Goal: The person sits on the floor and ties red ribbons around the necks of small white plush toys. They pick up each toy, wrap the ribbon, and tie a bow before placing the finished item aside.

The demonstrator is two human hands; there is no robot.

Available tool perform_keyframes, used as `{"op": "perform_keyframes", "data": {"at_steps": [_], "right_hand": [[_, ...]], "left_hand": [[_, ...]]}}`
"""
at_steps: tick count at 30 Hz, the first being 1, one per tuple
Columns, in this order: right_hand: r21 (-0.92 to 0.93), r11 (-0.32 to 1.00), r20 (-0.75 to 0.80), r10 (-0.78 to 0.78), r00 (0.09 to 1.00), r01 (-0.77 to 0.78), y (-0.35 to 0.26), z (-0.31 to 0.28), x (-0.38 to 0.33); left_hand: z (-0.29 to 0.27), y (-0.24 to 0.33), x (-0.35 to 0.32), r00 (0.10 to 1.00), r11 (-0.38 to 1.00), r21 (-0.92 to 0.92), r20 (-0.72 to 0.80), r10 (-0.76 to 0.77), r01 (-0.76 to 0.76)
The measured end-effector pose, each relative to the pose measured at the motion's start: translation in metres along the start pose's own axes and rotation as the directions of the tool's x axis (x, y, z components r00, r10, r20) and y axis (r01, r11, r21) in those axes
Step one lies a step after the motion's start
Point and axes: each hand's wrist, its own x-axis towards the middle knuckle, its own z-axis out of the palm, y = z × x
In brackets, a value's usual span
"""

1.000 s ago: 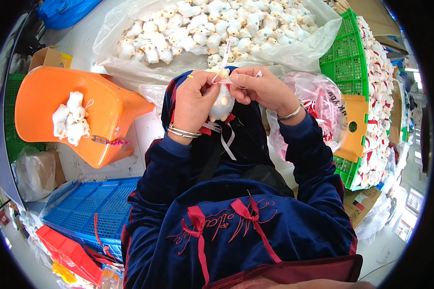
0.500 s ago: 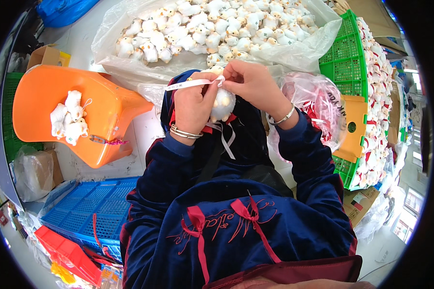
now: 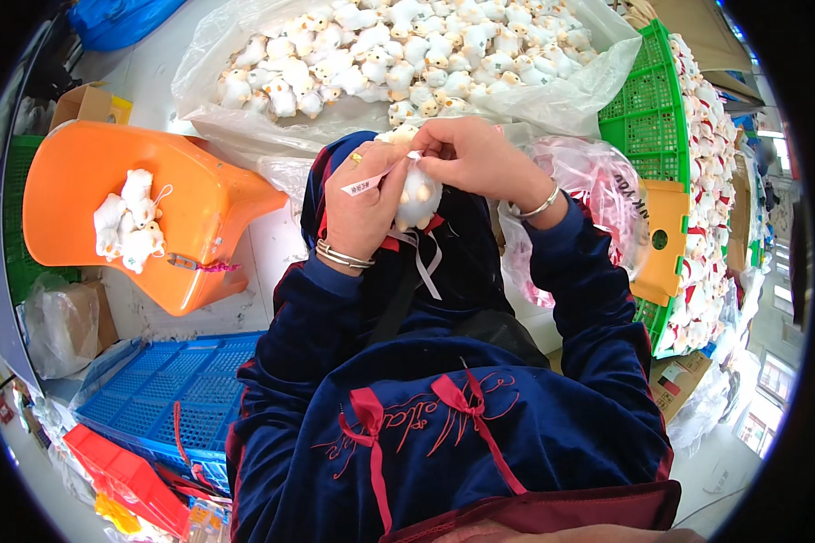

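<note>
Above my lap, a small white plush toy [image 3: 417, 201] is held between my two hands, its tan feet toward me and its head at the far side. My left hand [image 3: 362, 195] is closed around the toy's left side, thumb at its neck. A white printed ribbon [image 3: 364, 186] lies over the back of that hand. My right hand [image 3: 475, 158] pinches the ribbon at the toy's neck with thumb and forefinger. The fingertips partly hide the ribbon there. Another thin pale ribbon [image 3: 428, 267] hangs over my lap below the toy.
Plush toys [image 3: 407, 54] fill a clear plastic sheet ahead. An orange stool [image 3: 72, 185] at left bears several toys and small snips [image 3: 186, 262]. A bag of ribbons [image 3: 589, 181] and green crates [image 3: 647, 100] stand right; a blue crate [image 3: 154, 389] lies lower left.
The ribbon's loose end, stretched past my left hand before, is now drawn in shorter over its back. My right hand has shifted slightly, still pinching at the toy's neck.
</note>
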Motion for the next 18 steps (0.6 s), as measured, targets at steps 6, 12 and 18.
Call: {"op": "perform_keyframes", "data": {"at_steps": [6,12,18], "right_hand": [[0.299,0.953,0.051,0.038,0.998,-0.052,0.018,-0.010,-0.001],[0.293,0.956,-0.150,0.025,0.988,0.021,0.015,-0.012,-0.003],[0.630,0.764,0.034,0.148,0.988,-0.136,0.017,-0.016,-0.006]], "left_hand": [[0.001,-0.001,-0.001,1.000,1.000,0.013,0.027,-0.007,0.006],[0.000,-0.001,-0.001,0.999,0.999,0.036,0.033,-0.030,0.029],[0.002,0.001,0.001,1.000,1.000,0.017,0.012,0.012,-0.013]]}}
